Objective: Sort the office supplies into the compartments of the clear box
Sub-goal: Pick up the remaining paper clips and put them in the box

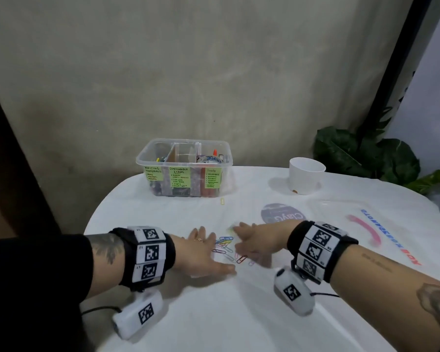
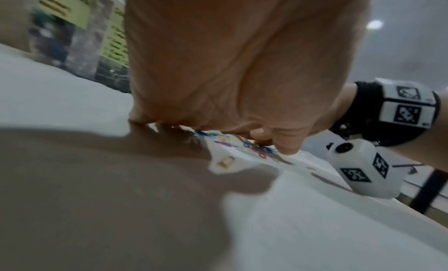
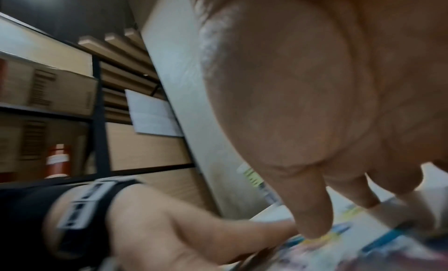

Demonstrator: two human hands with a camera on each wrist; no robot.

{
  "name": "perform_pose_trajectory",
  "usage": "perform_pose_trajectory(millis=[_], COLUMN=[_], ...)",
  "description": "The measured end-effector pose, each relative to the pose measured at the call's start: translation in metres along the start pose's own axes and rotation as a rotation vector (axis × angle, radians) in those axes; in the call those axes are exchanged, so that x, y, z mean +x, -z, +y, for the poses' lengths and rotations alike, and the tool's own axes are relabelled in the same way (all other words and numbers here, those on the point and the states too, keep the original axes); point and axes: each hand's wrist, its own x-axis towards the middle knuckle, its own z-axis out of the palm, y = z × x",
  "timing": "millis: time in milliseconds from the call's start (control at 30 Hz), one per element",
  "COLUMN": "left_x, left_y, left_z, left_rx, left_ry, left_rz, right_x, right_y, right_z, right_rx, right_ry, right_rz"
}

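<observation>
Several coloured paper clips (image 1: 228, 250) lie in a loose heap on the white tablecloth between my two hands. My left hand (image 1: 208, 250) lies flat on the cloth at the heap's left side, fingers straight, holding nothing. My right hand (image 1: 244, 241) reaches in from the right, blurred, with its straight fingertips (image 3: 315, 227) down on the clips (image 3: 344, 231). The left wrist view shows the clips (image 2: 257, 150) under my left hand's fingers (image 2: 286, 141). The clear box (image 1: 140, 161) stands at the back with green labels on its compartments. One yellow clip (image 1: 222, 200) lies alone in front of the box.
A white cup (image 1: 306, 179) stands at the back right, with a leafy plant (image 1: 366, 153) behind it. A round purple lid or sticker (image 1: 282, 213) lies just beyond my right hand. A clear flat lid (image 1: 341, 209) rests to its right. The table's edge curves round at the left.
</observation>
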Motion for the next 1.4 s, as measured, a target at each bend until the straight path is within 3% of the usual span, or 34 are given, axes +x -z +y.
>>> perform_pose_trajectory(millis=[100,167,267,400,467,533,633,800,867,933,1033,1100,1200,1300,1400], left_x=[0.001,0.011,0.027,0.053,0.064,0.074,0.084,0.074,0.061,0.046,0.021,0.003,-0.015,-0.019,-0.015], left_y=[0.0,0.014,0.041,0.066,0.074,0.077,0.07,0.067,0.068,0.069,0.073,0.074,0.07,0.054,0.039], left_z=[0.014,0.018,0.016,0.009,0.01,0.016,0.025,0.039,0.04,0.035,0.023,0.015,0.003,-0.006,-0.005], left_rx=[-0.129,-0.268,-0.372,-0.338,-0.251,-0.132,-0.014,-0.076,-0.188,-0.281,-0.243,-0.039,0.202,0.148,0.084], left_ry=[-0.132,-0.139,-0.103,-0.056,-0.03,-0.019,-0.027,-0.265,-0.356,-0.386,-0.274,-0.108,0.103,0.116,0.042], left_rz=[0.003,0.099,0.259,0.318,0.313,0.304,0.241,0.18,0.184,0.247,0.313,0.21,-0.013,-0.07,0.021], right_x=[-0.002,-0.008,-0.003,0.007,-0.001,0.001,0.006,-0.016,-0.019,-0.009,0.022,0.038,0.047,0.035,0.011], right_y=[-0.006,0.008,0.033,0.044,0.037,0.021,-0.011,-0.027,-0.018,-0.007,0.01,0.018,0.021,0.012,-0.005], right_z=[-0.005,-0.003,0.016,0.047,0.055,0.062,0.056,0.027,0.032,0.045,0.065,0.066,0.048,0.01,-0.014], right_rx=[0.271,0.392,0.55,0.299,0.136,0.058,0.074,0.574,0.77,0.923,0.893,0.779,0.411,0.158,0.218], right_ry=[0.098,0.127,0.007,-0.301,-0.327,-0.283,-0.217,0.163,0.205,0.1,-0.049,-0.085,-0.048,0.05,0.101], right_rz=[-0.071,0.061,0.218,0.362,0.269,0.164,0.136,0.142,0.225,0.423,0.638,0.584,0.385,0.241,0.078])
